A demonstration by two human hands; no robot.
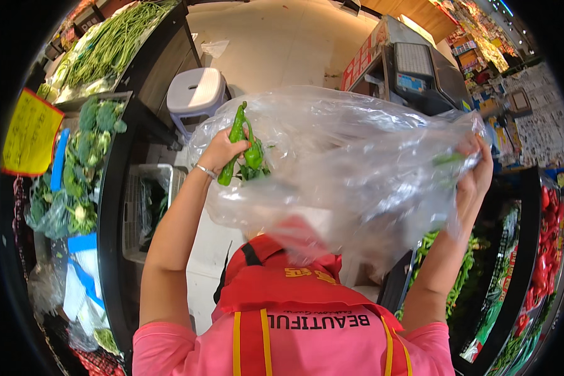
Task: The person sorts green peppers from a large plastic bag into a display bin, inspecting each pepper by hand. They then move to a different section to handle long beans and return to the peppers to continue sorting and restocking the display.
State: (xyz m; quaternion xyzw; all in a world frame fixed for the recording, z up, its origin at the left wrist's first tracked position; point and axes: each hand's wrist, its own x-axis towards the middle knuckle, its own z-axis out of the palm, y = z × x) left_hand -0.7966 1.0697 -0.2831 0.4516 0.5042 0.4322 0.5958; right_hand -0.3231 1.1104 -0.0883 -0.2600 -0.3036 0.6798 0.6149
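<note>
My left hand [228, 149] is closed around a long green pepper [237, 127] and a second, shorter green pepper [254, 155]. Both show clearly in front of a large clear plastic bag [338, 155], with green leaves [254, 173] just below them. At the right, my right hand [473, 164] grips the gathered end of that bag. Something green [449, 159] shows blurred by its fingers; whether it lies inside the plastic I cannot tell. The bag is stretched wide between both hands, and motion blurs its lower part.
A plastic stool [195, 91] stands beyond the left hand, near a white crate [131, 211]. Broccoli [87, 155] and long beans [117, 47] fill the left stands. A scale [413, 70] is at upper right. Green peppers [465, 263] and red peppers [543, 263] lie at right.
</note>
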